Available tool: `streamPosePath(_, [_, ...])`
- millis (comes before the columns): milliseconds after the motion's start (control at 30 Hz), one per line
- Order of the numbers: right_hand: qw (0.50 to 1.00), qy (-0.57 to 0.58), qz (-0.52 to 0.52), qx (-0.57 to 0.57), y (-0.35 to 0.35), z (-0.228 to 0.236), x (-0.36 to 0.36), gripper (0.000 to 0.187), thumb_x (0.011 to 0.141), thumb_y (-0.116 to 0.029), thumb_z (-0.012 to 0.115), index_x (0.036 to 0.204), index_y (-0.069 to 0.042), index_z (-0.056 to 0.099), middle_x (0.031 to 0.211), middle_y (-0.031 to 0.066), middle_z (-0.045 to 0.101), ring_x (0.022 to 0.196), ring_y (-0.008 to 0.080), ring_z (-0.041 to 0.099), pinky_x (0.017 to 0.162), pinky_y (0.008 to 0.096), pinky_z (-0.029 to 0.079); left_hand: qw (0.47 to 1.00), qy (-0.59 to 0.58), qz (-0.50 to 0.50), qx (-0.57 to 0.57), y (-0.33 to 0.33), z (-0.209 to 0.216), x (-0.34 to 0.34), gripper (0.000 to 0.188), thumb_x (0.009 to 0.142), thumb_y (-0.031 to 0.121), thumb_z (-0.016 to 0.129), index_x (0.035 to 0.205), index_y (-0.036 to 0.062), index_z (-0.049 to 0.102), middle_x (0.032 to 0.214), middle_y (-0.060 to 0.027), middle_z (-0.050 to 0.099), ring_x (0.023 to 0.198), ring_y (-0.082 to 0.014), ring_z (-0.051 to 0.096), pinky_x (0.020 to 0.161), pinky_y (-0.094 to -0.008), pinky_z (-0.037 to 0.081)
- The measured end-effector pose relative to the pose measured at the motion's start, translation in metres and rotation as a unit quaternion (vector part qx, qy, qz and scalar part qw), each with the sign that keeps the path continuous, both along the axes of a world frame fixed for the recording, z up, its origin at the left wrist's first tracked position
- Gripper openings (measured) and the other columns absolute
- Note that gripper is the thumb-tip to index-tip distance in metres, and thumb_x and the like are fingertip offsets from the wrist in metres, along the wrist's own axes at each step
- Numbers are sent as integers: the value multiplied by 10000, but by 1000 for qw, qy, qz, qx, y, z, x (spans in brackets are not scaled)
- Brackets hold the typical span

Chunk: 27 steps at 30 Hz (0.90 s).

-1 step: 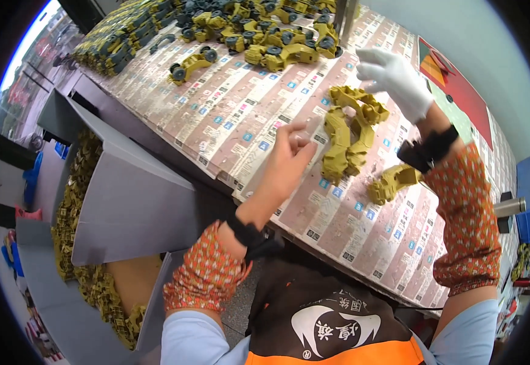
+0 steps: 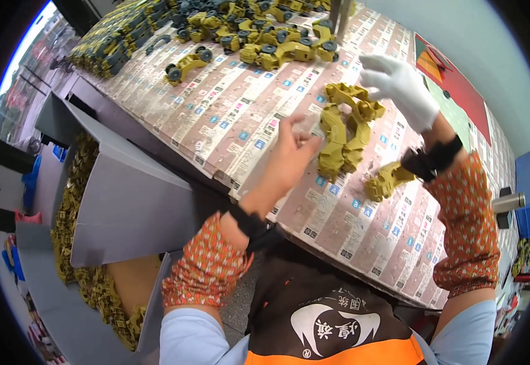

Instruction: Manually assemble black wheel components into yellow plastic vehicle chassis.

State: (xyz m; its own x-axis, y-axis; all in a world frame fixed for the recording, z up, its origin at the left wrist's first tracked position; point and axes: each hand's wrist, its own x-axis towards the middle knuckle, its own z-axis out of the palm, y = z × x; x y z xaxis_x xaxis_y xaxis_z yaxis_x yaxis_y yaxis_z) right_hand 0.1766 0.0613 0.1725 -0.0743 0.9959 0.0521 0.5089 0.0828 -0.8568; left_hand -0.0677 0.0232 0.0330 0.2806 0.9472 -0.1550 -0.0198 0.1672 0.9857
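My left hand [image 2: 284, 158] is bare and hovers left of a small group of olive-yellow plastic toy vehicle bodies [image 2: 333, 143]. Its fingers are loosely bent, thumb apart, with no part seen in them; a pale translucent patch at the fingertips is too blurred to name. White-gloved, my right hand [image 2: 399, 88] is above the group's far right side, fingers spread, holding nothing. The bodies lie close together, some touching. Nearer my right wrist is a separate toy body [image 2: 386, 181], partly behind the wristband.
Toy vehicles with dark wheels [image 2: 271, 48] are heaped at the table's far side, by a metal post [image 2: 340, 18]. One wheeled vehicle [image 2: 187, 66] lies apart. Stacked parts [image 2: 119, 36] fill the far left corner. Beside the table, a grey box [image 2: 137, 201] stands near more yellow parts [image 2: 104, 298].
The view has shifted slightly. My left hand has come a little nearer the toy bodies; my right hand stays spread above them.
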Motion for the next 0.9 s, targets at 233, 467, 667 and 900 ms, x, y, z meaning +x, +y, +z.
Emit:
streamPosePath(233, [987,-20,-158,-11,-156,-5,119,466,973,-187,645,1392,10,595,1331,96,659,1140,163,666,850,297,548,957,266,-54,103,53,-8,68,913,853,305,809,1478,-53,249,1113,-213,683,1069,-321,689,898,-417,560])
streamPosePath(467, [905,-89,-416,-2,-274,-48,287,327,940,-146,651,1220,16,700,1019,98,749,893,138,689,734,291,539,977,132,-142,-94,50,14,88,434,904,241,735,1278,60,609,963,-12,695,777,-116,682,644,-277,566])
streamPosePath(667, [859,-349,-374,18,-269,-128,326,265,897,-190,654,1088,-25,733,1023,218,736,968,369,712,879,423,555,978,30,-129,-164,63,8,72,462,897,236,764,1264,0,613,1078,-102,724,852,-216,734,699,-362,622])
streamPosePath(900, [816,-451,-353,-75,-224,-144,324,256,894,-181,661,1103,-49,726,1133,264,638,1093,411,647,928,468,542,926,-310,-96,-192,19,76,22,323,1014,238,603,1261,38,661,1151,-145,738,984,-308,736,1109,-645,458])
